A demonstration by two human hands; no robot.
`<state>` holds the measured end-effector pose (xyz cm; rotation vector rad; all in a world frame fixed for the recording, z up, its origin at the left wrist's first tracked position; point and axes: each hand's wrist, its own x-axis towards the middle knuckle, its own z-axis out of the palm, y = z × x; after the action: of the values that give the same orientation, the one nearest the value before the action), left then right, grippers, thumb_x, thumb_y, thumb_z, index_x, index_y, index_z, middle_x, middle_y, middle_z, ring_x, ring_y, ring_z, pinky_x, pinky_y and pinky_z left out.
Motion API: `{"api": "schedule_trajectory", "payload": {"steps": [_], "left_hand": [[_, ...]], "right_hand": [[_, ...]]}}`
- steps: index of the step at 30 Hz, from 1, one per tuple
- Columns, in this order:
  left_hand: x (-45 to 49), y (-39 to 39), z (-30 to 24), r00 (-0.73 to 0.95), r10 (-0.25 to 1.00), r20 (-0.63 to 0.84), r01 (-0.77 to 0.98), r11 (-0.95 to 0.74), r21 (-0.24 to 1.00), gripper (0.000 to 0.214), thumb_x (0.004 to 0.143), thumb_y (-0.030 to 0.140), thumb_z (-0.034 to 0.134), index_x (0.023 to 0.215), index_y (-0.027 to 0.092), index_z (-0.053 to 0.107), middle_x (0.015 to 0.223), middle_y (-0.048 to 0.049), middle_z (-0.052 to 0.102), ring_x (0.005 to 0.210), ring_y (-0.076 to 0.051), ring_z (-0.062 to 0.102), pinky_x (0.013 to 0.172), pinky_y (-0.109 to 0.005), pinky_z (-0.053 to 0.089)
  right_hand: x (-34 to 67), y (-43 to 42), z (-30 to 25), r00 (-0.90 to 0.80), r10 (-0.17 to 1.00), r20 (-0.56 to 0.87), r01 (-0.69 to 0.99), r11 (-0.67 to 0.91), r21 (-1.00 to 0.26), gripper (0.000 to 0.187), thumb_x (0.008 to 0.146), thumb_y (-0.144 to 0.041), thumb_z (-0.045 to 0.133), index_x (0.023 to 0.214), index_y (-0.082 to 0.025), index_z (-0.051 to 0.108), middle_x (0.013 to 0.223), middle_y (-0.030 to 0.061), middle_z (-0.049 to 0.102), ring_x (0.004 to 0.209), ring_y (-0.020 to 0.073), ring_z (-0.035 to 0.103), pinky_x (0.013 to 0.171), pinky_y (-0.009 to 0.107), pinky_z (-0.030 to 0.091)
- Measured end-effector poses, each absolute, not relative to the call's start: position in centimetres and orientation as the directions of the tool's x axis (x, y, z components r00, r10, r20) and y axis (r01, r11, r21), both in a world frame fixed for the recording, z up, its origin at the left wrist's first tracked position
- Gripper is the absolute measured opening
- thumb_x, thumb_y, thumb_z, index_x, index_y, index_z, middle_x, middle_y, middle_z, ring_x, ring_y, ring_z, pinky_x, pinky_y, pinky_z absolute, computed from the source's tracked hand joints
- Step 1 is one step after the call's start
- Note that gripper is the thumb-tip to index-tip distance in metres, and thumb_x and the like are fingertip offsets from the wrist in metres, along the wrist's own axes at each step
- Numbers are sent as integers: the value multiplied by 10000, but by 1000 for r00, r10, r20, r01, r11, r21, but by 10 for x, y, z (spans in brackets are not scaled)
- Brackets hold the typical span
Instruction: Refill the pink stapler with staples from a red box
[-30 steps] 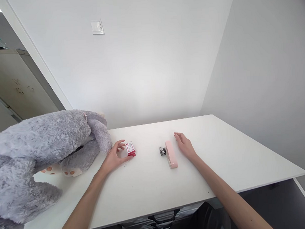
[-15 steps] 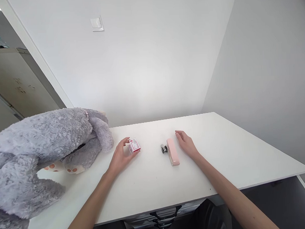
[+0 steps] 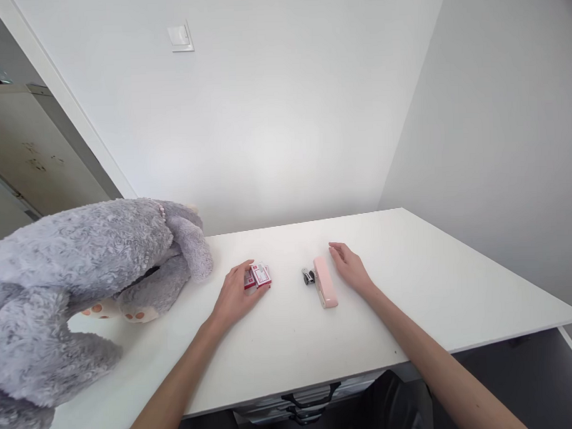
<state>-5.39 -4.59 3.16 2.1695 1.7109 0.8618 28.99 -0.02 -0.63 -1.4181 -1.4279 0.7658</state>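
Observation:
My left hand [image 3: 239, 295] is closed around small red-and-white boxes [image 3: 261, 274], with thumb and fingers on opposite sides. One box lies partly over another, and the hand hides some of them. My right hand [image 3: 350, 267] rests on the table, fingers loosely stretched out and holding nothing. Just left of it, apart from the fingers, lies a pink stapler [image 3: 325, 282]. Against the stapler's left side sits a small black-and-silver piece [image 3: 308, 276] that looks like a staple remover.
A large grey plush toy [image 3: 95, 259] covers the left part of the white table [image 3: 281, 358]. Walls stand behind and to the right, with a light switch [image 3: 180, 37] on the back one. Black drawer handles [image 3: 311, 398] show below the front edge.
My left hand has moved slightly right and nearer to me with the boxes, its fingers closing around them. The right hand and stapler stay in place; the view shifts a little.

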Motion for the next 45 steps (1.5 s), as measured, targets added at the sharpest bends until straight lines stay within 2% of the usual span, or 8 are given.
{"api": "schedule_trajectory", "payload": {"steps": [7,11,14,17,26,33,40,45], "left_hand": [[-54,-47,41,66,909,412,836,-275,474,625,843,580,714,1353,251,564,1380,-100,624,1321,-333,540,1043,-462,513],[-48,-52,46,191,892,410,799,-384,463,581,893,522,696,1410,307,540,1452,-80,577,1417,-327,453,1038,-452,521],[-45,-54,43,343,875,341,785,-466,408,635,905,489,701,1484,350,480,1508,-72,531,1492,-331,365,1118,-489,455],[-45,-53,40,419,854,309,780,-512,359,607,919,513,680,1469,333,496,1506,-89,527,1495,-347,357,1157,-532,399],[-50,-49,35,332,846,416,844,-464,269,497,897,507,666,1322,262,586,1305,-83,648,1347,-321,488,1150,-504,399],[-62,-38,21,261,872,415,904,-371,211,517,957,603,566,1361,286,622,1491,-73,580,1454,-367,397,1212,-589,292],[-61,-39,24,207,887,413,910,-329,251,498,964,588,552,1332,261,632,1392,-80,649,1345,-340,514,1146,-535,391],[-58,-41,29,157,905,396,921,-279,272,503,965,598,544,1325,261,640,1332,-80,674,1286,-329,542,1120,-520,400]], "right_hand": [[290,-1,-6,105,977,185,396,130,-909,476,1010,-534,458,1369,-246,579,1446,106,625,1334,280,587,1137,469,445],[291,-1,-6,96,978,183,404,129,-905,467,1014,-521,457,1373,-245,570,1446,107,624,1335,276,586,1132,456,448],[291,-1,-6,93,979,182,408,130,-904,460,1012,-516,463,1374,-252,568,1448,103,622,1337,274,583,1122,448,455],[291,0,-6,91,979,180,413,128,-902,457,1016,-511,457,1377,-252,563,1445,104,623,1337,269,582,1123,446,453],[291,0,-7,101,978,183,412,126,-903,439,1002,-494,482,1360,-260,578,1418,102,640,1317,271,594,1110,460,458],[291,0,-8,99,978,185,414,128,-901,435,993,-483,488,1353,-255,579,1394,102,654,1309,271,601,1098,456,466],[291,-1,-7,90,980,177,408,126,-904,420,989,-483,496,1334,-259,580,1407,102,642,1314,271,594,1093,451,464],[287,-9,2,47,986,159,389,129,-912,387,994,-526,493,1265,-278,615,1403,75,650,1294,260,599,1073,432,471]]}}
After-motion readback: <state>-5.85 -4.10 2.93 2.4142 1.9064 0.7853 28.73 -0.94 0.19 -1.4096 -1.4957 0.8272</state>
